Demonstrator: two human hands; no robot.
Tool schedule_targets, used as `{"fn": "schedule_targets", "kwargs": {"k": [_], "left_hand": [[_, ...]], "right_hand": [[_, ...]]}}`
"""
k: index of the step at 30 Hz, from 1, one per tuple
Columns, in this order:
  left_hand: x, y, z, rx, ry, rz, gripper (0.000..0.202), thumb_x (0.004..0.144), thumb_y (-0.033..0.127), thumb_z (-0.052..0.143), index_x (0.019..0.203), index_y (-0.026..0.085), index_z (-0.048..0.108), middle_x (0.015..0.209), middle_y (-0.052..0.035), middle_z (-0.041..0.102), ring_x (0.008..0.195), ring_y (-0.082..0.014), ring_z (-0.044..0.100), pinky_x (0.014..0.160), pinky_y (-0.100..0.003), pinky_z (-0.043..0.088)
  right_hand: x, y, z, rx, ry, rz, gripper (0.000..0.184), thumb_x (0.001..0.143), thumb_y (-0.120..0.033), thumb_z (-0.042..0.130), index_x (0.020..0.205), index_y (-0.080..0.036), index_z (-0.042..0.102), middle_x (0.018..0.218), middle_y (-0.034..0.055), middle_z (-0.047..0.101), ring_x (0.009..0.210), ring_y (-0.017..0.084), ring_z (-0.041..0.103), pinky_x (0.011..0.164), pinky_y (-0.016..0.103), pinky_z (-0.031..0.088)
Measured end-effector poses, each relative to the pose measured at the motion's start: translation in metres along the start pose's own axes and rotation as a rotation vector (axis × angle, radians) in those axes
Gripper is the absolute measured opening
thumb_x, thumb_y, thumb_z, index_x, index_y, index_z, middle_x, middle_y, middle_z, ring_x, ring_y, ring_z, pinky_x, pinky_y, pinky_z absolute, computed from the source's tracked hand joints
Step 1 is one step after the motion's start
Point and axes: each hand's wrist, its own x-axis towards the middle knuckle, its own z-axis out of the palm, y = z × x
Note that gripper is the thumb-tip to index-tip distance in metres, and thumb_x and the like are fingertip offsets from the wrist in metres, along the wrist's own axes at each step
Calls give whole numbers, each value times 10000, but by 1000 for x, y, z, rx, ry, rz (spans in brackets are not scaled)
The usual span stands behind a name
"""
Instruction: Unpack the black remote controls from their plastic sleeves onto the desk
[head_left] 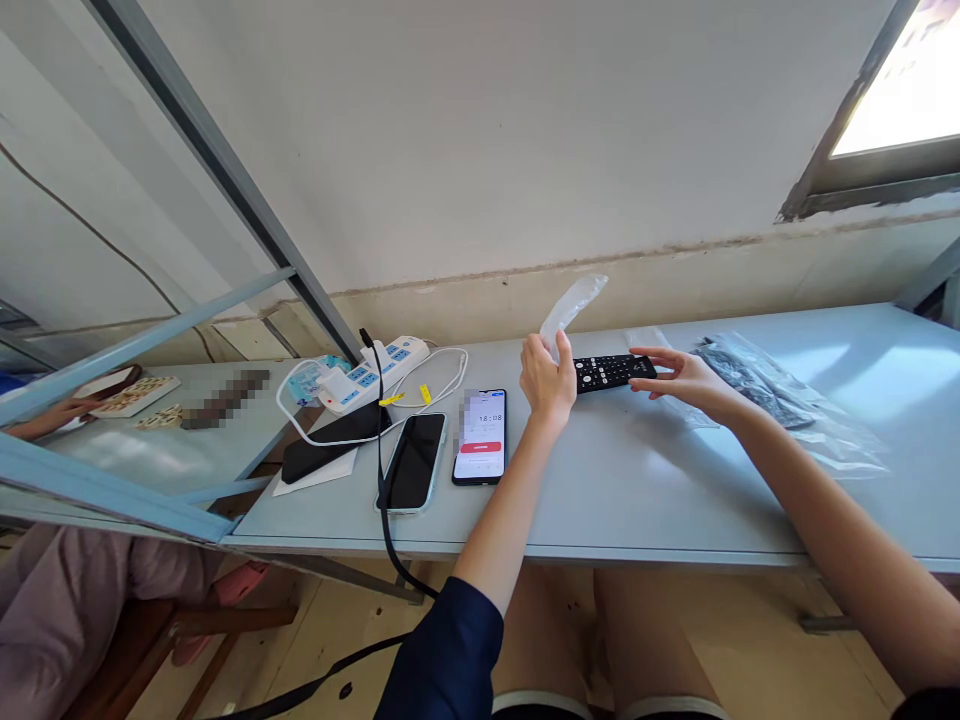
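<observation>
A black remote control (602,373) with rows of white-marked buttons is held level just above or on the table, button side up. My right hand (688,382) pinches its right end between thumb and fingers. My left hand (549,380) is closed at the other end, around a thin clear plastic sleeve (576,302) that sticks up above the fingers. Whether the remote's left end lies inside the sleeve is hidden by that hand. Under and beside my right hand lies more clear plastic (646,342). Farther right is a clear bag (757,385) with dark items inside.
Left of my left arm lie a phone with a lit screen (481,440) and a dark-screened phone (415,465). Behind them sit a white power strip (382,372), cables and a black case (330,445). A co-worker's hand (71,412) is at the neighbouring table beyond the metal frame.
</observation>
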Motion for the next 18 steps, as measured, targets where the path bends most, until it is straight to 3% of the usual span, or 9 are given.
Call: {"fn": "schedule_targets", "kwargs": {"k": [7, 12, 18], "left_hand": [[4, 2, -5, -126, 31, -113, 264, 977, 376, 302, 820, 229, 453, 928, -58, 610, 975, -216, 584, 798, -323, 439], [5, 2, -6, -160, 29, -153, 276, 979, 385, 283, 875, 228, 485, 960, -63, 622, 1003, -219, 590, 828, -328, 438], [5, 1, -4, -147, 64, -117, 296, 987, 340, 269, 801, 232, 473, 920, -49, 622, 964, -198, 593, 791, -304, 444]], "right_hand": [[4, 6, -11, -373, -5, -31, 504, 513, -449, 790, 948, -201, 734, 560, 12, 648, 507, 186, 597, 586, 371, 520], [5, 11, -11, -392, 40, -105, 529, 457, -506, 794, 894, -221, 705, 899, 64, 720, 506, 157, 598, 533, 343, 505], [6, 14, -11, -383, 22, -119, 501, 460, -537, 788, 840, -230, 675, 839, 53, 718, 504, 159, 593, 527, 342, 496]]}}
